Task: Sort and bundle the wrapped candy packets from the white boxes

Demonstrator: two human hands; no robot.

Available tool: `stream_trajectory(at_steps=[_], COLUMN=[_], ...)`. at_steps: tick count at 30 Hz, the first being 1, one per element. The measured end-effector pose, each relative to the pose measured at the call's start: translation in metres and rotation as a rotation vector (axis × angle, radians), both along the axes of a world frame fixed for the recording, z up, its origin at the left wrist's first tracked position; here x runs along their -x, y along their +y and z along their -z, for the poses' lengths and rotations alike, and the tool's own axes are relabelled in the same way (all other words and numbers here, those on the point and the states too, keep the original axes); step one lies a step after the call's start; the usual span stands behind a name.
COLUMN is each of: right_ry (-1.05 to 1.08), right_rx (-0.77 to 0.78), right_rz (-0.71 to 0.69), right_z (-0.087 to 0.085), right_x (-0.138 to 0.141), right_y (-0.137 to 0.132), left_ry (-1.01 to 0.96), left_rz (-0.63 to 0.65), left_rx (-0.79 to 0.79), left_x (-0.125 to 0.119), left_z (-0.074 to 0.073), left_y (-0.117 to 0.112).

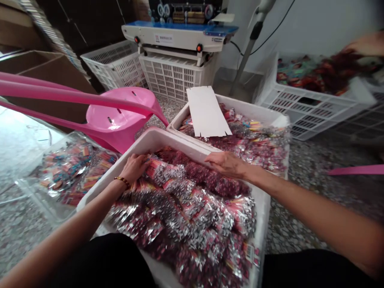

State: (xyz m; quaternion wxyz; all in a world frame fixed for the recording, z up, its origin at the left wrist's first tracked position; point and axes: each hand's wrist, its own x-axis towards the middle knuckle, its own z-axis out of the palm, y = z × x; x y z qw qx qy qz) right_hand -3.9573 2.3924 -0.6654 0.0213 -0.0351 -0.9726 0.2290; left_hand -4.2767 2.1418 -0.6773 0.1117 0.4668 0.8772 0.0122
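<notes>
A white foam box (pixel 172 139) stands between my knees, filled with rows of small shiny foil packets (pixel 183 192) in silver, pink and dark red. My left hand (pixel 135 170), with a beaded bracelet at the wrist, is inside the box's left side. Its fingers curl round the ends of some packets, and the fingertips are partly hidden. Over the far right part of the box is my right hand (pixel 226 163), palm down with fingers stretched leftward above the dark red packets. Nothing shows in it.
Behind stands a second foam box (pixel 277 118) of packets with a white card (pixel 208 114) on top. A pink chair (pixel 123 108) and a clear bin (pixel 57 216) of packets are left. Beyond are a belt machine (pixel 177 38) and white crates (pixel 312 102); another person's hand reaches in at right.
</notes>
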Motion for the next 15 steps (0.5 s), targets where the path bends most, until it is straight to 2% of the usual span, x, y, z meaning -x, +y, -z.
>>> stream_trajectory(at_steps=[4,7,11,15], right_ry=[-0.071,-0.154,-0.339,-0.337], right_rx=[0.136,0.192,0.198,0.202], right_rz=[-0.024,-0.043,-0.049,-0.023], right_z=[0.024,0.034,0.026,0.019], right_x=[-0.007,-0.012,-0.019,-0.021], right_y=[-0.010,-0.014,-0.014,-0.011], left_ry=[-0.223,-0.317,-0.349,-0.270], left_rz=[0.005,-0.021,-0.018,0.015], left_rx=[0.103,0.099,0.064,0.040], left_x=[0.011,0.017,0.019,0.019], left_z=[0.011,0.011,0.002,-0.002], left_y=[0.001,-0.001,-0.002,-0.002])
